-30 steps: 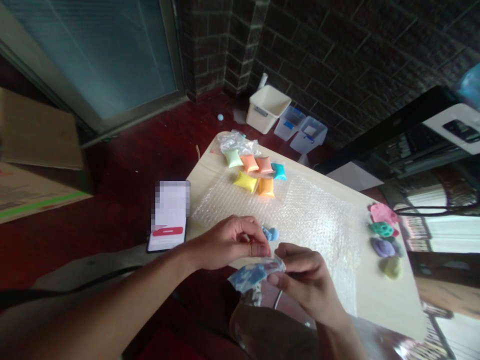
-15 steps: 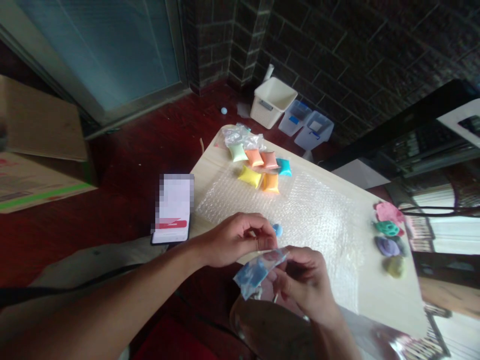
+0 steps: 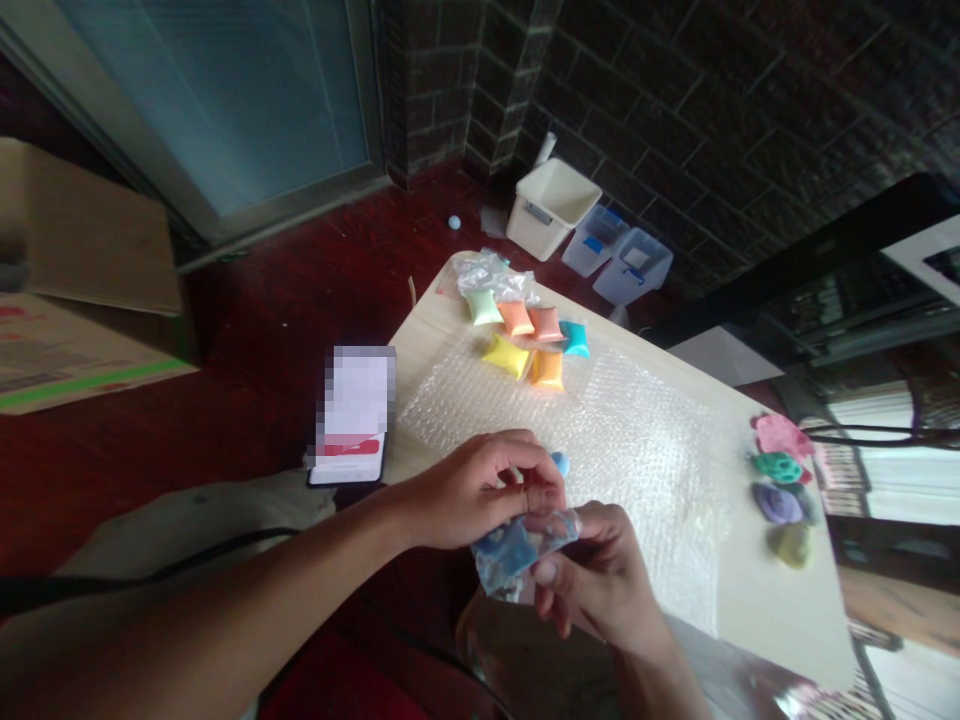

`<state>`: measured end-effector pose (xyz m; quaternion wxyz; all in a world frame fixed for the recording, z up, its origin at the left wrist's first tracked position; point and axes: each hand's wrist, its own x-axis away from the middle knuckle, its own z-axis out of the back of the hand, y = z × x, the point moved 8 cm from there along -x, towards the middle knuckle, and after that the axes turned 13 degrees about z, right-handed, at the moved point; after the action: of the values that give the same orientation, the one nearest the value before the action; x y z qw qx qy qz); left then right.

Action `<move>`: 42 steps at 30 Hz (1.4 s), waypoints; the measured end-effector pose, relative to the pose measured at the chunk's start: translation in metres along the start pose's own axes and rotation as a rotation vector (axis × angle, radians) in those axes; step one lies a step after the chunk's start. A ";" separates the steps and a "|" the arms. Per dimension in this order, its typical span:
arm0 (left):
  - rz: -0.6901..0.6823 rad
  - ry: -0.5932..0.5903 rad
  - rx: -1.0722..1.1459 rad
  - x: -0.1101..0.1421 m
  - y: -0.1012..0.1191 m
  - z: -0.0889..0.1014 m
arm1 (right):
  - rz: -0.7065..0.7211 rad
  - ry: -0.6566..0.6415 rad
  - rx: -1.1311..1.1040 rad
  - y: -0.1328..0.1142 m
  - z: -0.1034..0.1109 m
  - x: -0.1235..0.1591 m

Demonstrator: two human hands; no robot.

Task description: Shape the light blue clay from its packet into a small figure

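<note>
A crinkled clear plastic packet with soft blue clay in it (image 3: 510, 555) is held above the near edge of the table. My right hand (image 3: 604, 575) pinches its right side between thumb and fingers. From above, my left hand (image 3: 491, 485) is closed, its thumb and fingertips pressed at the packet's upper edge. Just beyond the left fingertips, partly hidden by them, sits a small blue ball (image 3: 560, 463) on the bubble wrap (image 3: 637, 450). Farther back lie several pillow-shaped packets, among them a yellow packet (image 3: 505, 356), an orange packet (image 3: 548, 370) and a turquoise packet (image 3: 576, 339).
Pink (image 3: 782, 436), green (image 3: 778, 466), purple (image 3: 778, 503) and olive-yellow (image 3: 793, 546) lumps line the table's right end. Crumpled clear plastic (image 3: 491, 275) lies at the far corner. A phone (image 3: 352, 420) is at the left. Bins (image 3: 551, 205) and a cardboard box (image 3: 90, 270) stand beyond.
My left fingers have come down and right onto the packet's upper edge. The packet has been bunched and turned slightly in my right hand. The whole view has shifted a little.
</note>
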<state>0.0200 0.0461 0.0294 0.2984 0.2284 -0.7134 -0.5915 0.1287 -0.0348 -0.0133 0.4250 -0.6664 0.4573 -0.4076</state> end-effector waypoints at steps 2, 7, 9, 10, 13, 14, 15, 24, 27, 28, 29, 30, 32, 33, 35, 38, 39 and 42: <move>0.032 0.004 0.043 0.002 0.000 0.003 | 0.034 0.038 0.013 -0.003 0.002 -0.002; 0.180 -0.055 0.240 0.008 -0.014 0.004 | 0.214 0.231 0.251 -0.027 0.015 -0.004; 0.216 -0.053 0.250 0.009 -0.020 0.004 | 0.305 0.285 0.380 -0.037 0.019 -0.002; 0.229 -0.056 0.263 0.009 -0.023 0.002 | 0.349 0.294 0.444 -0.041 0.019 -0.001; 0.232 -0.077 0.375 0.009 -0.026 -0.004 | 0.439 0.263 0.624 -0.048 0.016 0.003; 0.225 -0.075 0.408 0.008 -0.025 -0.006 | 0.449 0.251 0.665 -0.049 0.015 0.004; 0.218 -0.063 0.421 0.008 -0.025 -0.006 | 0.455 0.242 0.689 -0.050 0.013 0.004; 0.139 0.017 0.375 0.010 -0.014 -0.002 | 0.361 0.201 0.476 -0.048 0.000 -0.002; 0.091 0.042 0.389 0.013 -0.011 0.001 | 0.355 0.211 0.370 -0.045 -0.003 -0.003; 0.068 0.054 0.389 0.014 -0.010 0.003 | 0.352 0.216 0.324 -0.043 -0.003 -0.004; 0.046 0.062 0.386 0.014 -0.009 0.004 | 0.349 0.221 0.278 -0.041 -0.004 -0.004; 0.027 0.069 0.382 0.015 -0.008 0.005 | 0.347 0.222 0.237 -0.039 -0.004 -0.005; 0.007 0.073 0.368 0.016 -0.008 0.006 | 0.355 0.216 0.180 -0.034 -0.007 -0.005; 0.004 0.076 0.357 0.016 -0.007 0.006 | 0.370 0.210 0.166 -0.033 -0.008 -0.005; 0.001 0.081 0.329 0.017 -0.005 0.007 | 0.420 0.203 0.170 -0.033 -0.011 -0.004; 0.000 0.075 0.280 0.019 0.001 0.006 | 0.522 0.216 0.227 -0.039 -0.013 -0.002; 0.006 0.072 0.268 0.019 0.003 0.006 | 0.545 0.219 0.250 -0.041 -0.013 -0.001; 0.016 0.066 0.230 0.021 0.007 0.005 | 0.556 0.212 0.298 -0.043 -0.014 -0.002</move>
<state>0.0017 0.0365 0.0388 0.2981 0.2747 -0.7681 -0.4957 0.1266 -0.0266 0.0309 0.5629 -0.4005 0.5987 -0.4053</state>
